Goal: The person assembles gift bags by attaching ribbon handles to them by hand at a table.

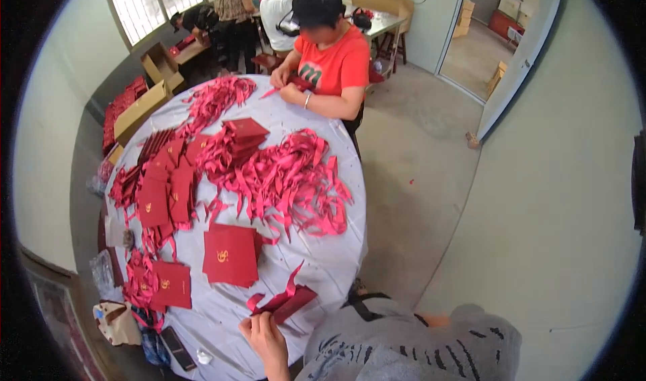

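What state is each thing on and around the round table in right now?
Left hand: fingers pinch the red folder.
Right hand: not in view.
Red folder: partly open, ribbon sticking out, at the table edge.
Folder stack: closed, flat.
Ribbon heap: loose, tangled.
Cardboard box: open, at the far left of the table.
Phone: lying flat, screen dark.
Co-worker's hands: on a red piece.

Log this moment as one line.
left hand: grips red folder with ribbon at table edge | right hand: not in view | folder stack beside | ribbon pile mid-table | co-worker opposite
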